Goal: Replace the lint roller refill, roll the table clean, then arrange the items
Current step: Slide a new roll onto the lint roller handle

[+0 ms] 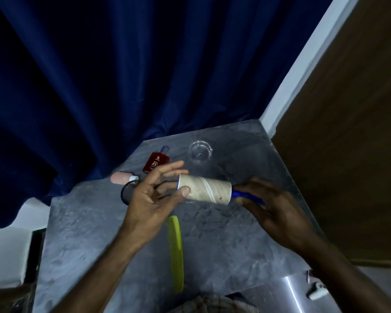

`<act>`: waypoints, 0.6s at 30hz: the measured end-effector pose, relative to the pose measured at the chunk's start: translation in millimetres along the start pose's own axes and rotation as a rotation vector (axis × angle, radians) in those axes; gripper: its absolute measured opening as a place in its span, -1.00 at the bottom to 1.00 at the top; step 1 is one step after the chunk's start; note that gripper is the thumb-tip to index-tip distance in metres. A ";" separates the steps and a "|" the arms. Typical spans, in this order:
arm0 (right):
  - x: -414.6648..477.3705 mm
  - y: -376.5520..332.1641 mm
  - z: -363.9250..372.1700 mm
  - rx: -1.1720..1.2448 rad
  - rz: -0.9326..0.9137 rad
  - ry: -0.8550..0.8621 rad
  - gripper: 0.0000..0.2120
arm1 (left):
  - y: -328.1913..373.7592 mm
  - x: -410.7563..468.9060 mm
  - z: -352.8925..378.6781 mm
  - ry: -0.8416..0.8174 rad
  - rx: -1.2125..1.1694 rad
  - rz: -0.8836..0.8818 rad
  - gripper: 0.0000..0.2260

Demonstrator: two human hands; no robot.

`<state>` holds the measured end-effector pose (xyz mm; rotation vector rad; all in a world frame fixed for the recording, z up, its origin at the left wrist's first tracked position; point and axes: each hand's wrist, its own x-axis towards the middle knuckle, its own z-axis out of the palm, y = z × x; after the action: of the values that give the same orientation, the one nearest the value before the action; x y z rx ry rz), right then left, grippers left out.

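I hold a lint roller above the grey marbled table [224, 240]. Its dirty off-white refill roll [207, 188] lies sideways, with a small red speck near its right end. My left hand [154, 195] grips the roll's left end, thumb on its front and fingers stretched behind it. My right hand [273, 206] is closed around the blue handle [244, 195] that sticks out of the roll's right end.
On the table lie a yellow-green comb [176, 251], a red perfume bottle [155, 162], a clear glass dish [200, 151], a pink tube with white cap [122, 177] and a dark ring [127, 190]. A blue curtain [122, 75] hangs behind; a brown wooden panel [348, 143] stands right.
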<state>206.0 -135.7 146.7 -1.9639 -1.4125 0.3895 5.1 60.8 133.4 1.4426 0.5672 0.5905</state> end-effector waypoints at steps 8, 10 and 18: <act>7.9 14.7 10.4 -0.074 0.016 -0.150 -0.78 | -11.1 -8.3 -21.6 -0.120 0.618 0.294 -0.49; 1.9 29.2 32.9 -0.063 0.085 -0.134 -0.81 | -25.7 -21.9 -20.2 -0.079 0.747 0.362 -0.59; -20.8 77.4 134.9 0.035 0.490 0.163 -0.87 | -134.7 -110.4 -47.1 0.348 0.565 -0.080 -0.54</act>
<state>173.8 -121.8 -6.3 -2.2472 -0.8082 0.4547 -103.7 15.2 -3.0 1.8444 1.1278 0.6522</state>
